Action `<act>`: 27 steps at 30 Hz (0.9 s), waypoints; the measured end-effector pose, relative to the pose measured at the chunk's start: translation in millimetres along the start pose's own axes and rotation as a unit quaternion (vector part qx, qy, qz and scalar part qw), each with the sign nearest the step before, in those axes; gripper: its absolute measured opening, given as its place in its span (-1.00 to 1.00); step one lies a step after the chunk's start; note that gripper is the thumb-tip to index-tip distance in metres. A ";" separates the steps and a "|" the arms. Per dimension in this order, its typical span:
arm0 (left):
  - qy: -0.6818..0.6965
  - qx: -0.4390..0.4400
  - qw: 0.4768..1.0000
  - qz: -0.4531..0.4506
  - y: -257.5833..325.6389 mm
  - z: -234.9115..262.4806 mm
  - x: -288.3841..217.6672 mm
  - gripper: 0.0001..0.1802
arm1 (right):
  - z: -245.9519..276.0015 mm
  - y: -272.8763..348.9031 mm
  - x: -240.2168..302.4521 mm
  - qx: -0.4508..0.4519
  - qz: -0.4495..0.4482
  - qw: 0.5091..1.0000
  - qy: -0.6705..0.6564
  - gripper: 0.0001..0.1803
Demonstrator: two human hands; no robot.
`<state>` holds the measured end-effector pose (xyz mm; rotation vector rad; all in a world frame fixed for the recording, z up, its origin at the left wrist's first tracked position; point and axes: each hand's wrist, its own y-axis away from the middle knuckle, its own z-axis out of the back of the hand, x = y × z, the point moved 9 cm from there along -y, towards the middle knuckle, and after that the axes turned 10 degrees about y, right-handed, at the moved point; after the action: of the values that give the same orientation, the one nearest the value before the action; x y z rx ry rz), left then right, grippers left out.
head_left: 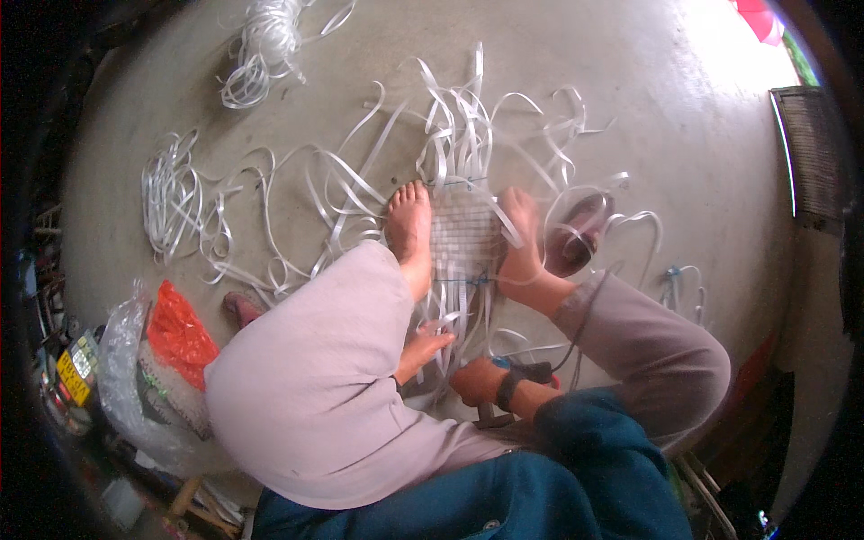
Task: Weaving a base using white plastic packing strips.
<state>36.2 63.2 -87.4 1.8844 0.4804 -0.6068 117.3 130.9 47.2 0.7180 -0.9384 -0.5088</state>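
A woven panel of white plastic strips [463,229] lies on the floor between my bare feet, with blue ties across its far and near ends. Loose strips [468,315] run from its near end toward my hands. My left hand [421,351], partly hidden by my left leg, has its fingers stretched out to the right, and a white strip crosses by its fingertips. To the right, my right hand [477,382] is closed in a fist beside the strips, a dark band around its wrist. What sits inside that fist is hidden.
Bundled white strip [265,49] lies at the far left, a looser heap [171,202] nearer. A dark shoe [580,236] stands beside my right foot. At left are a red plastic bag [178,324] and clear plastic [121,360]. A dark cord [576,346] passes my right leg.
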 end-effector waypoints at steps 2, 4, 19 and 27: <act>0.070 0.025 0.994 0.075 41.7 -7.2 34.8 -0.62 | -4.8 -3.2 11.4 -0.015 0.012 0.999 0.028 -0.82; 0.079 0.010 0.992 0.098 45.8 0.1 42.0 -0.64 | -4.1 -5.8 20.8 -0.028 0.026 0.998 0.056 -0.82; -0.157 0.015 0.987 -0.023 32.4 -9.0 2.5 -0.75 | 10.5 23.5 35.2 -0.106 0.023 0.990 0.089 -0.88; -0.095 0.044 0.994 0.014 74.2 -22.6 -35.0 -0.74 | 22.4 52.6 33.6 -0.132 0.003 0.985 0.110 -0.86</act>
<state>56.0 55.0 -5.0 1.8901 0.3065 -0.7913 119.5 135.8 113.3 0.5181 -0.6514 -0.5269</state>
